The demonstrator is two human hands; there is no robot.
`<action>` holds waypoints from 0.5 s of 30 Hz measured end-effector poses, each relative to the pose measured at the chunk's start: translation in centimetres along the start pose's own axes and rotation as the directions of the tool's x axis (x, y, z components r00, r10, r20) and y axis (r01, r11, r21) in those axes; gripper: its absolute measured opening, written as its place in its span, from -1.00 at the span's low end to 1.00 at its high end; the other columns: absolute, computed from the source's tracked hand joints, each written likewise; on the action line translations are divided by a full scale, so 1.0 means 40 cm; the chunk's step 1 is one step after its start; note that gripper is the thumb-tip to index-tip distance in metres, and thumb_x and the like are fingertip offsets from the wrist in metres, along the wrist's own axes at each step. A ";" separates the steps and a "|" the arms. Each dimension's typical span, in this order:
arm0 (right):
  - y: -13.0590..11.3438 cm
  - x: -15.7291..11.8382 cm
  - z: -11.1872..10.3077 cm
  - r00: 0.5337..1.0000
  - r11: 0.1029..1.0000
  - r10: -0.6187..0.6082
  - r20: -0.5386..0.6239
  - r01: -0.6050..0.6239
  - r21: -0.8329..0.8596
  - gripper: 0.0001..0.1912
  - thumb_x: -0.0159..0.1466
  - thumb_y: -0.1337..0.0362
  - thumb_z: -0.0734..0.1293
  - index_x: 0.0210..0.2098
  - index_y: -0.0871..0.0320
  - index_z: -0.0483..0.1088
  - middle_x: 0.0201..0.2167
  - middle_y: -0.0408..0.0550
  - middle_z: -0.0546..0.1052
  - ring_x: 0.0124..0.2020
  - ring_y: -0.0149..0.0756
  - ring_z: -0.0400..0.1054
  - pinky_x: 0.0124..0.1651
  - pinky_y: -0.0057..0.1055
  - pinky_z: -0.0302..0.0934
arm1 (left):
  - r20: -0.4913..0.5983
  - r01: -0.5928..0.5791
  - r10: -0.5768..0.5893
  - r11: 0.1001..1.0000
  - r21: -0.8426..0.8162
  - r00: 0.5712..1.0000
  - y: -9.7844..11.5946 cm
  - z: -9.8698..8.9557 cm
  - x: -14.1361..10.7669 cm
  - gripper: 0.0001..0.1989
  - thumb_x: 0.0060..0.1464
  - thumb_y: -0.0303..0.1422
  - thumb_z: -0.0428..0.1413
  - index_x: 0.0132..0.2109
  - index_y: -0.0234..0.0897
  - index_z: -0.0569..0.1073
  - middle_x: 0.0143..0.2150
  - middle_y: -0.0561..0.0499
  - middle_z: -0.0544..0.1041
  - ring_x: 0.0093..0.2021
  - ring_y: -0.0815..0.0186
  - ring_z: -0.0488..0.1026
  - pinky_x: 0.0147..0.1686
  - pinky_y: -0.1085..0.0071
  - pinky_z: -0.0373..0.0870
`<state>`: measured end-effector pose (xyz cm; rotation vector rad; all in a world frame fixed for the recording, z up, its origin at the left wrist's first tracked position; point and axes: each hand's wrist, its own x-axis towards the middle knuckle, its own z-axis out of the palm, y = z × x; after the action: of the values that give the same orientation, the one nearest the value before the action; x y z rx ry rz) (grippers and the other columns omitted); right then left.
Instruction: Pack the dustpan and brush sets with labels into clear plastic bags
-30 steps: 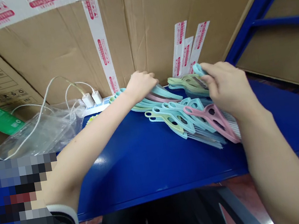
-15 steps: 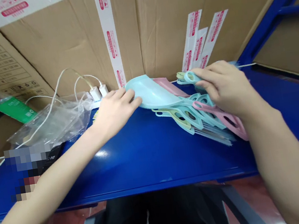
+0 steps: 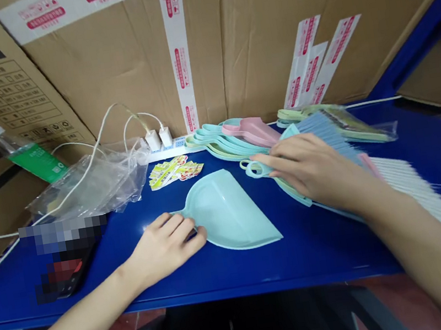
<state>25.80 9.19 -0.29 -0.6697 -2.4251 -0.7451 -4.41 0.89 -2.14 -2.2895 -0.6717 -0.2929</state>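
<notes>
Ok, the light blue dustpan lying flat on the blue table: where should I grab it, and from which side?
Take the dustpan by its short handle, coming from the left, where the left hand already rests on it. The pan lies flat, its wide mouth facing right, so the narrow handle is probably the easiest part to pinch.
</notes>
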 end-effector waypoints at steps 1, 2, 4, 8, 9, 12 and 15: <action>-0.008 0.005 0.002 1.000 1.000 -0.026 -0.018 0.025 -0.019 -0.64 0.46 0.34 0.05 -0.09 0.21 0.47 -0.42 0.00 0.51 -0.33 -0.19 0.38 -0.21 -0.28 0.23 | 0.000 0.008 -0.008 1.000 -0.013 1.000 0.001 0.003 -0.002 -0.82 0.21 -0.60 0.01 -0.21 -0.21 0.38 -0.38 0.11 0.53 -0.42 0.39 0.43 -0.39 0.43 0.28; -0.017 0.009 0.003 0.998 0.998 -0.047 -0.031 0.046 -0.034 -0.65 0.46 0.36 0.06 -0.08 0.21 0.47 -0.41 -0.01 0.52 -0.33 -0.20 0.39 -0.17 -0.27 0.23 | -0.005 0.015 -0.015 0.999 -0.029 1.000 0.002 0.007 -0.005 -0.82 0.21 -0.60 0.01 -0.21 -0.21 0.38 -0.38 0.11 0.52 -0.42 0.39 0.42 -0.39 0.43 0.27; -0.036 0.017 0.006 0.995 0.995 -0.085 -0.046 0.083 -0.048 -0.68 0.44 0.40 0.09 -0.06 0.21 0.47 -0.39 -0.02 0.54 -0.30 -0.22 0.39 -0.10 -0.26 0.24 | -0.021 0.020 -0.021 0.997 -0.071 1.000 0.004 0.014 -0.008 -0.82 0.22 -0.60 0.00 -0.20 -0.21 0.37 -0.39 0.11 0.50 -0.43 0.38 0.40 -0.39 0.42 0.25; -0.075 0.030 0.016 0.990 0.991 -0.134 -0.035 0.133 -0.023 -0.71 0.43 0.41 0.14 -0.02 0.20 0.46 -0.35 -0.04 0.57 -0.23 -0.25 0.40 0.03 -0.24 0.23 | -0.026 0.008 -0.012 0.988 -0.155 1.000 0.004 0.025 -0.013 -0.83 0.25 -0.58 -0.02 -0.20 -0.21 0.37 -0.39 0.11 0.46 -0.43 0.36 0.35 -0.40 0.41 0.21; -0.082 0.033 0.020 0.988 0.989 -0.149 -0.029 0.149 -0.018 -0.70 0.43 0.43 0.13 -0.01 0.19 0.46 -0.36 -0.06 0.57 -0.22 -0.26 0.41 0.04 -0.23 0.22 | -0.025 0.005 -0.010 0.985 -0.171 1.000 0.003 0.026 -0.013 -0.83 0.26 -0.57 -0.02 -0.20 -0.20 0.37 -0.39 0.10 0.46 -0.42 0.36 0.34 -0.40 0.41 0.20; -0.097 0.043 0.032 0.976 0.976 -0.216 -0.020 0.216 -0.011 -0.61 0.41 0.51 0.08 0.02 0.17 0.45 -0.38 -0.09 0.55 -0.22 -0.28 0.41 0.06 -0.22 0.21 | -0.031 0.010 -0.017 0.978 -0.207 0.999 0.000 0.027 -0.013 -0.81 0.29 -0.56 -0.04 -0.21 -0.20 0.39 -0.38 0.09 0.46 -0.42 0.35 0.32 -0.38 0.40 0.19; -0.107 0.065 0.041 0.960 0.960 -0.279 -0.008 0.279 0.002 -0.58 0.42 0.52 0.04 0.03 0.19 0.45 -0.38 -0.09 0.55 -0.23 -0.27 0.39 0.05 -0.22 0.19 | -0.047 0.011 -0.023 0.970 -0.242 0.999 -0.002 0.030 -0.014 -0.77 0.31 -0.55 -0.06 -0.23 -0.20 0.42 -0.38 0.09 0.45 -0.42 0.35 0.29 -0.36 0.40 0.18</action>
<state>20.84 7.86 -1.48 -0.3238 -2.5429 -0.8505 -4.89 1.57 -3.17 -2.4994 -0.6612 -0.4606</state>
